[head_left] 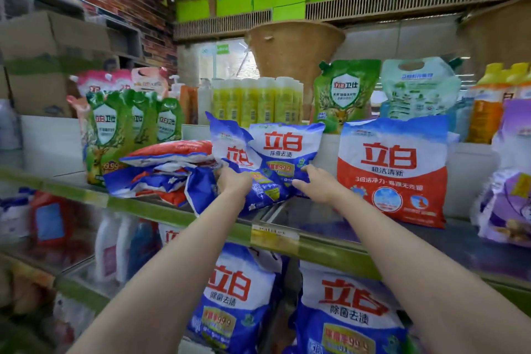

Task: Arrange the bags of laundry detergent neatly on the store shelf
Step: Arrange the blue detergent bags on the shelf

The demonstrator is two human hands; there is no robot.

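Observation:
Two blue-and-white detergent bags stand leaning on the shelf [287, 241] in the middle. My left hand [233, 181] grips the lower part of the crumpled left bag [230, 146]. The right bag [284, 152] stands more upright, and my right hand [317, 185] holds its lower right edge with curled fingers. Left of them lies a flat pile of red and blue bags [163, 169]. A large red-and-white bag [393, 169] stands upright on the right.
Green refill pouches [115, 129] stand at the left, yellow bottles [255, 102] behind, a green pouch [343, 95] and a pale pouch [419, 89] at the back right. Purple bags [508, 198] sit at the far right. Blue bags [232, 296] fill the shelf below.

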